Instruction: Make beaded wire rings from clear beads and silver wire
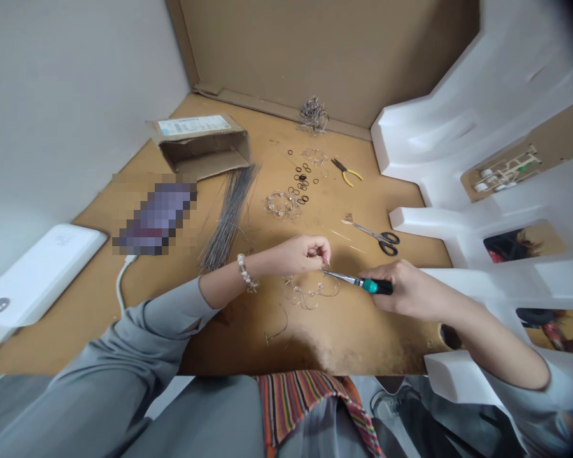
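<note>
My left hand is closed in a pinch on a thin wire ring with clear beads, which hangs in loops below the fingers. My right hand is wrapped round needle-nose pliers with black and green handles. Their slim metal tip meets the wire just under my left fingertips; the exact contact is too small to make out. Ahead of my left hand lies another looped wire ring with beads. Loose bits of wire rest on the table nearer to me.
A bundle of straight grey wires lies beside an open cardboard box. Several small dark rings, yellow-handled pliers and black-handled scissors lie farther back. A tangled wire heap sits by the cardboard wall. White moulded foam borders the right.
</note>
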